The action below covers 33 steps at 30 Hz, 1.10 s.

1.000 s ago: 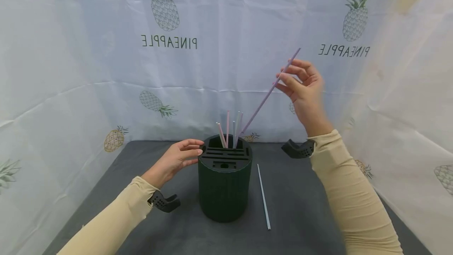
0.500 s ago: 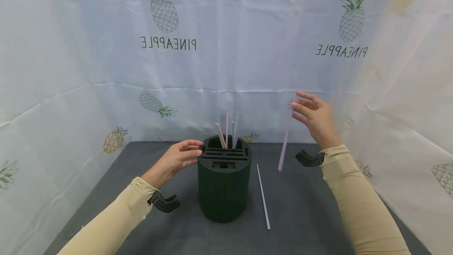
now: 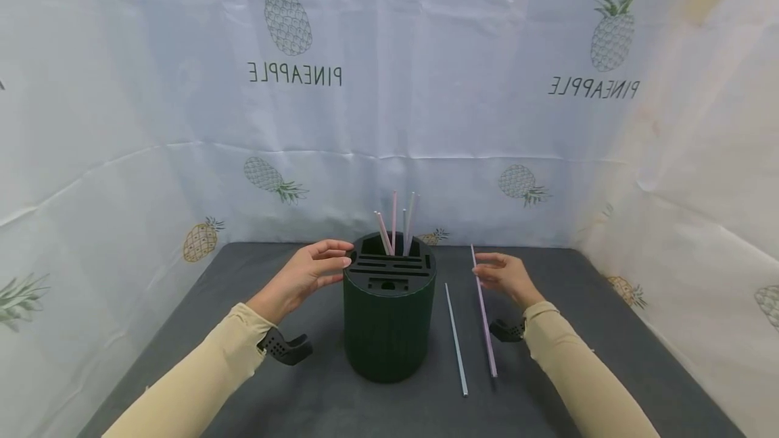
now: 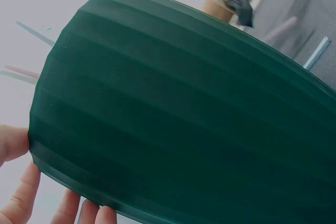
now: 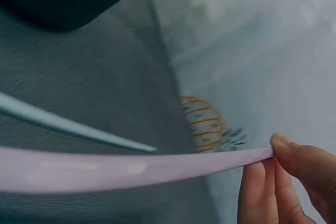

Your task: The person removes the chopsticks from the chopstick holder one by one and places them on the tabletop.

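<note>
My right hand (image 3: pixel 510 280) pinches a lilac chopstick (image 3: pixel 485 320) near its far, thin end, low over the dark table to the right of the knife block. In the right wrist view, thumb and fingertips grip that tip, and the chopstick (image 5: pixel 126 171) runs off to the left. A pale blue chopstick (image 3: pixel 456 343) lies between it and the dark green round knife block (image 3: pixel 389 333). My left hand (image 3: pixel 304 277) rests its fingertips against the block's upper left rim. Several pink and pale chopsticks (image 3: pixel 393 218) stand in the block's rear opening.
The block's black top (image 3: pixel 389 276) has long slots and a small round hole. A white pineapple-print curtain (image 3: pixel 389 113) hangs behind and at both sides of the grey table (image 3: pixel 292 377).
My right hand has brought the lilac chopstick from above the block rightward and down to the table, beside the blue one. The left hand stays at the rim.
</note>
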Tool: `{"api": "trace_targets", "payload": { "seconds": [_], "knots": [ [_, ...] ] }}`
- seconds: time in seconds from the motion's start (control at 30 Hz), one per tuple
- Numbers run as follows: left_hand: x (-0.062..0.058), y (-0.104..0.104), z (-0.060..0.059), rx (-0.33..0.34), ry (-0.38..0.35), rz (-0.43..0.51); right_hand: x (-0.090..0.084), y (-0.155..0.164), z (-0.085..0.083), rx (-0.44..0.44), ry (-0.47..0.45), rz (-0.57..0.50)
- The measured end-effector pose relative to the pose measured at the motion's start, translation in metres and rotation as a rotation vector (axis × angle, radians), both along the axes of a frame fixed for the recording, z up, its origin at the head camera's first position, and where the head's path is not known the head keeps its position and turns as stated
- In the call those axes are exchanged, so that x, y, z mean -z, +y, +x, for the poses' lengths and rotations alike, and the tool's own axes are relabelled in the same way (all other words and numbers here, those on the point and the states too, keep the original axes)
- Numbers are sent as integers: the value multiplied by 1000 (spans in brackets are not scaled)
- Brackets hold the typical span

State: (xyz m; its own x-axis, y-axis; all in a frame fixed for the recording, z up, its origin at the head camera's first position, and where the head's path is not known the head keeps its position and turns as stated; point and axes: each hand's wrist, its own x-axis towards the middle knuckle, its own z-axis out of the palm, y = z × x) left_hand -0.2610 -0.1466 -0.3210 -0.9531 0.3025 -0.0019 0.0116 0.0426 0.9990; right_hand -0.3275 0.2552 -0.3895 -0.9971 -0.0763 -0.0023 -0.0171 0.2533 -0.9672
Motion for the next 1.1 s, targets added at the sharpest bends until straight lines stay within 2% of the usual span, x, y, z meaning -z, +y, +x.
{"api": "trace_targets", "payload": {
  "seconds": [0.17, 0.67, 1.1],
  "knots": [
    [-1, 1, -1, 4, 3, -2, 26, -12, -2, 1, -26, 48],
    [0, 0, -2, 2, -2, 8, 63, -27, -9, 107, -123, 79],
    [0, 0, -2, -6, -1, 7, 64, -40, -12, 174, -115, 223]
  ]
}}
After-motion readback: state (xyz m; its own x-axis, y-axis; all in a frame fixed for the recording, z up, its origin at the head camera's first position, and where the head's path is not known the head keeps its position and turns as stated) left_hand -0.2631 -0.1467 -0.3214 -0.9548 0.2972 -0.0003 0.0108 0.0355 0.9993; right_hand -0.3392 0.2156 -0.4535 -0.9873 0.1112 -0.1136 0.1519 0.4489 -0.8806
